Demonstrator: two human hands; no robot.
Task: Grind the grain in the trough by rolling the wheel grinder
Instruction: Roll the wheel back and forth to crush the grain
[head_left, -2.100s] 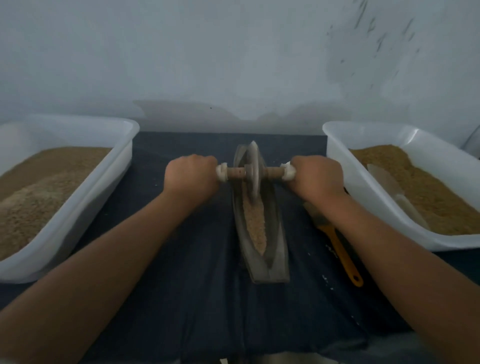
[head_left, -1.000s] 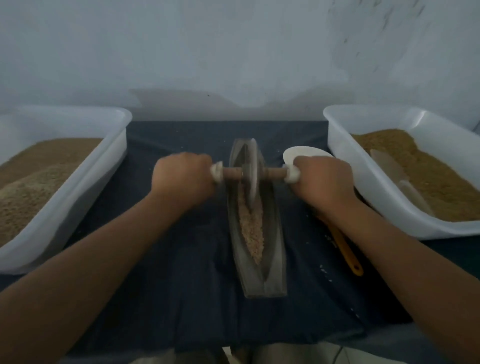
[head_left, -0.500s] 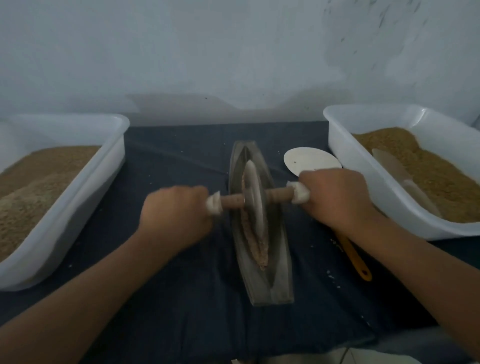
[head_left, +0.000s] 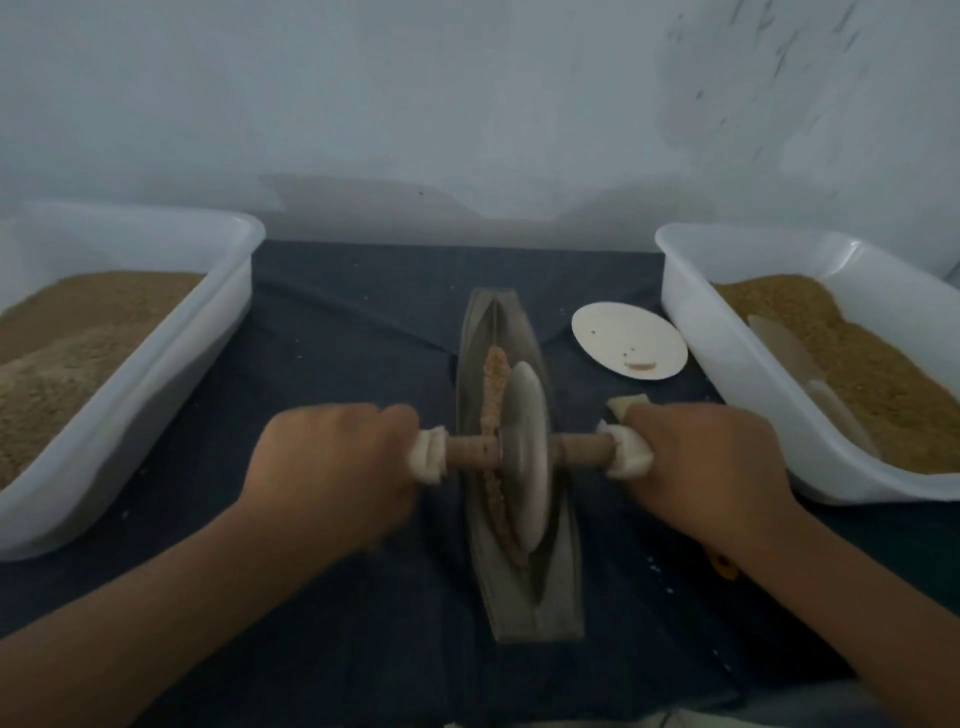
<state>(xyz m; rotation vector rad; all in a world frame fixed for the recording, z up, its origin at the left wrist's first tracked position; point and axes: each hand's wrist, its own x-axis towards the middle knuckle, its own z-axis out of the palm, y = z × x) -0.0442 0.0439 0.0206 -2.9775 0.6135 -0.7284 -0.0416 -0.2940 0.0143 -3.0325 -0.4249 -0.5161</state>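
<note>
Both hands are clamped on the grinder's axle, one either side of the wheel and well apart. The left hand (head_left: 337, 467) grips the left end and the right hand (head_left: 711, 462) the right end, each over a white cloth wrap (head_left: 428, 457). I read the wraps as padding and anti-slip. The symmetric grip probably loads the wheel evenly and holds it on edge. The left hand is motion-blurred, so likely mid-stroke.

The grey disc wheel grinder (head_left: 527, 457) on its brown wooden axle (head_left: 582, 451) stands roughly upright in the groove of the long grey boat-shaped trough (head_left: 535, 608), around mid-length. The trough runs away from the person, which suits a push-pull roll. The tan strip of grain (head_left: 493, 384) lies along the groove, showing beyond the wheel and against its left face. It looks clumped and partly crushed, not yet fine.

The trough sits on a dark blue cloth (head_left: 337, 322) over the tabletop, presumably to catch spill. Pale specks are scattered on it.

Count:
- 1 wheel, 1 trough, 2 wraps.
- 1 white round plate (head_left: 628, 340), just right of the trough's far end, with a few crumbs on it.
- 2 white plastic tubs of brown grain, the left tub (head_left: 156, 384) and the right tub (head_left: 727, 374), flanking the trough within reach.
- 2 pale flat scoop-like pieces (head_left: 784, 348) in the right tub. I can't tell exactly what they are.
- 1 orange handle tip (head_left: 724, 566) under the right forearm, the rest hidden.
</note>
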